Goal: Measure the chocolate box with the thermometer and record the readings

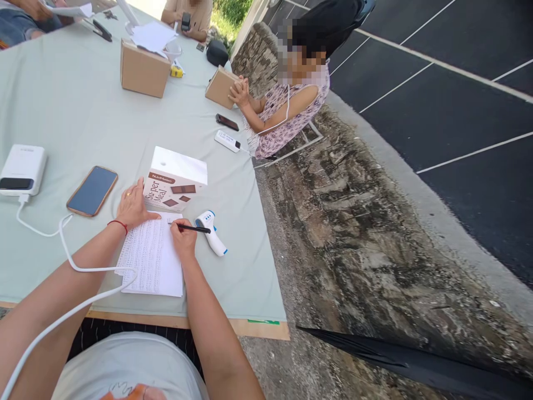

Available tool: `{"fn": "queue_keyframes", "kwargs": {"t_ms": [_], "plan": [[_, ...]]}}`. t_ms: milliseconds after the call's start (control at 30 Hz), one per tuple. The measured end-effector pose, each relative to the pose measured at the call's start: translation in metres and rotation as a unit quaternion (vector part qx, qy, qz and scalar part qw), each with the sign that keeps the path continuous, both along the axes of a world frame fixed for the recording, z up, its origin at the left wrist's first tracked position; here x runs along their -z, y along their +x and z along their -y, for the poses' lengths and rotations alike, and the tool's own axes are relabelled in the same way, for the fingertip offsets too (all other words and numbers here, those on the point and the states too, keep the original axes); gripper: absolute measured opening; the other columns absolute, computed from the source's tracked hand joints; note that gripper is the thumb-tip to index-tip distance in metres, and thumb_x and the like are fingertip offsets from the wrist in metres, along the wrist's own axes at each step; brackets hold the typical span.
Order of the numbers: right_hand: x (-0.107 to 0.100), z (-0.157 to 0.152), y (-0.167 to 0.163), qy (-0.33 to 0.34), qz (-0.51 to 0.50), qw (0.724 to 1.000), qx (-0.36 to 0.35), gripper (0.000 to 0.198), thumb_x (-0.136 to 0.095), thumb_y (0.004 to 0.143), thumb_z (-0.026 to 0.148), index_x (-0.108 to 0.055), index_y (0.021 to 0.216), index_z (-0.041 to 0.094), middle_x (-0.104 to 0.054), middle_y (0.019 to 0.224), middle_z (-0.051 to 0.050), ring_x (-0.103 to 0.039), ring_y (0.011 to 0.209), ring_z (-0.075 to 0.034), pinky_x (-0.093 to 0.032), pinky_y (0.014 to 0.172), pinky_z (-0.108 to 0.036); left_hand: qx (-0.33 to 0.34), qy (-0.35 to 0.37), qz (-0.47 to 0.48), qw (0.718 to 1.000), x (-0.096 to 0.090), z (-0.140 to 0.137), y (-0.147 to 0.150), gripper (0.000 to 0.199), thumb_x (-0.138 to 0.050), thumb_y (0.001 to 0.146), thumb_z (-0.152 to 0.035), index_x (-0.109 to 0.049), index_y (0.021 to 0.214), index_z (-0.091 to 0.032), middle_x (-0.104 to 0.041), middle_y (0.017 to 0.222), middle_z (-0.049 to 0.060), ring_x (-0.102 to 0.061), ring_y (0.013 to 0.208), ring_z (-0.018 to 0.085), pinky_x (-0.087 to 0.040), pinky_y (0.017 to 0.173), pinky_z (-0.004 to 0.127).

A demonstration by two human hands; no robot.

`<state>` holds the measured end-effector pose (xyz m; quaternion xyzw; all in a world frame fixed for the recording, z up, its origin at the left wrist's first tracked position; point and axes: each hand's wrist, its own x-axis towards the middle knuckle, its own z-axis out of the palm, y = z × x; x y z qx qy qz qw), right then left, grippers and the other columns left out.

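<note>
A sheet of paper point(154, 261) lies before me, its left part covered in dense rows of handwriting. My right hand point(183, 239) grips a black pen point(191, 226), its tip near the upper part of the sheet. Spread at the upper left of the paper, my left hand point(135, 208) has its thumb on the top edge and its fingers beside a white box point(179, 166) marked "Super Meal". That box stands just beyond the sheet. Right of the pen rests a white and blue infrared thermometer point(211, 233).
A smartphone point(92, 190) and a white power bank point(25, 169) lie to the left; a white cable point(95, 269) crosses my left arm. Cardboard boxes point(144, 69) stand farther back. A seated person point(291, 111) is at the right edge, with others at the far side.
</note>
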<state>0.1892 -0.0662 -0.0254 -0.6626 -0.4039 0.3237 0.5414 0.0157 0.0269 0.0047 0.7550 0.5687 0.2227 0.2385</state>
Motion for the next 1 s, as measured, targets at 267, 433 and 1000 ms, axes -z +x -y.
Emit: {"fn": "queue_keyframes", "kwargs": {"t_ms": [267, 433, 1000], "plan": [[0.0012, -0.0015, -0.0004, -0.002, -0.002, 1.000, 0.012, 0.016, -0.058, 0.074, 0.041, -0.060, 0.073, 0.025, -0.062, 0.067, 0.002, -0.056, 0.069, -0.017, -0.052, 0.069, -0.031, 0.012, 0.013, 0.007, 1.000, 0.0028, -0.0012, -0.0010, 0.138, -0.099, 0.063, -0.050, -0.019, 0.172, -0.020, -0.053, 0.164, 0.024, -0.043, 0.159, 0.046, -0.031, 0.132, 0.065], [0.0012, -0.0023, -0.0004, -0.015, 0.007, 1.000, 0.008, 0.014, -0.057, 0.075, 0.039, -0.059, 0.074, 0.025, -0.061, 0.068, 0.002, -0.055, 0.069, -0.017, -0.051, 0.070, -0.031, 0.004, 0.006, 0.012, 1.000, 0.0020, 0.0001, -0.0007, 0.139, -0.098, 0.064, -0.050, -0.017, 0.173, -0.022, -0.051, 0.167, 0.023, -0.040, 0.160, 0.048, -0.031, 0.131, 0.067], [0.0051, -0.0010, 0.0002, -0.009, -0.004, 1.000, 0.019, 0.015, -0.057, 0.075, 0.040, -0.059, 0.075, 0.025, -0.060, 0.067, 0.003, -0.054, 0.069, -0.017, -0.050, 0.069, -0.031, 0.006, -0.005, 0.013, 1.000, -0.0025, 0.0024, -0.0007, 0.135, -0.096, 0.066, -0.051, -0.017, 0.172, -0.020, -0.052, 0.165, 0.023, -0.039, 0.161, 0.047, -0.031, 0.132, 0.067]]}}
